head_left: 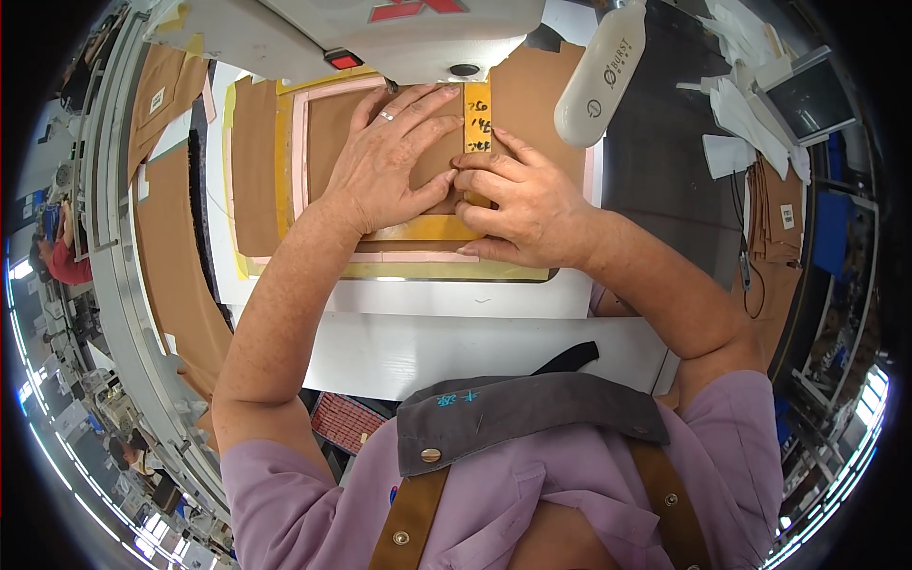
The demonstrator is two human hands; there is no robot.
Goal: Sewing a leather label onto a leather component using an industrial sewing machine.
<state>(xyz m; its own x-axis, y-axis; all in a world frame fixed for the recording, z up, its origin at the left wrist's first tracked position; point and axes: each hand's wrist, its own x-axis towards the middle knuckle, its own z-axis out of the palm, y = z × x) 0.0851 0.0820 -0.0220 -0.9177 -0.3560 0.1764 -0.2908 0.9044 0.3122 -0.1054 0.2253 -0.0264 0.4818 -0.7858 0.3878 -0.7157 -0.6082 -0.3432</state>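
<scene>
My left hand (404, 157) lies flat on brown fabric (256, 171), fingers stretched away from me and a ring on one of them. My right hand (527, 204) rests across the near right corner of a yellow clamp frame (418, 229). Its fingers are apart and bent over the frame's right-hand bar, and its thumb lies by the near edge. Handwriting marks the bar (478, 114) just beyond those fingers. The fabric sits in a template with pink strips (300, 161) and a pale yellow border (456, 271). My two hands almost touch near the right bar.
A white sewing machine head (380, 38) overhangs the far side of the template. A white lamp (600, 76) hangs at the upper right. Brown fabric pieces (176, 256) lie at left, with more stacked (774, 214) at right. A screen (810, 95) stands at far right.
</scene>
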